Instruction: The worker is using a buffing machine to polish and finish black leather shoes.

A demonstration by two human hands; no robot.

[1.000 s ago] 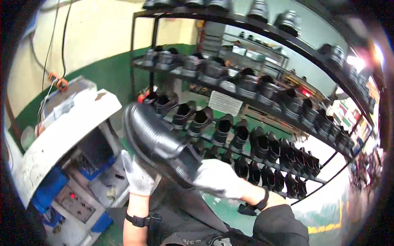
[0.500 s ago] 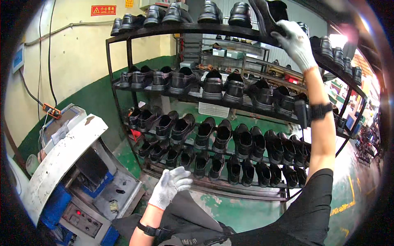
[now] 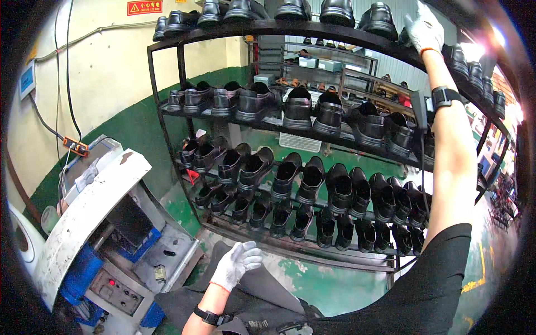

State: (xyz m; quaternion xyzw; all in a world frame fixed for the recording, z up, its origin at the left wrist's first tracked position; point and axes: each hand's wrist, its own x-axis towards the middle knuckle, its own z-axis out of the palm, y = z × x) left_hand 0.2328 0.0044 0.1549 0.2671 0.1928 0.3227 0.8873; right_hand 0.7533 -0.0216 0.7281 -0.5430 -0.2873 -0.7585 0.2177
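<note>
The person is wearing white knit gloves with orange cuffs on both hands, left hand and right hand, dark wristbands, and a black short-sleeved shirt.

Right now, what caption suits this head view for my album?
Gloved right hand reaches the top shelf of a rack of black shoes; left hand hangs low.

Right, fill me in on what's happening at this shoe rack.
A person in white work gloves stands at a black metal rack loaded with black leather shoes on every tier. The right hand is stretched up to the top shelf, beside a shoe there; whether it grips anything cannot be told. The left hand hangs low and open, holding nothing, above a dark apron. A white and blue machine stands to the left.
</note>
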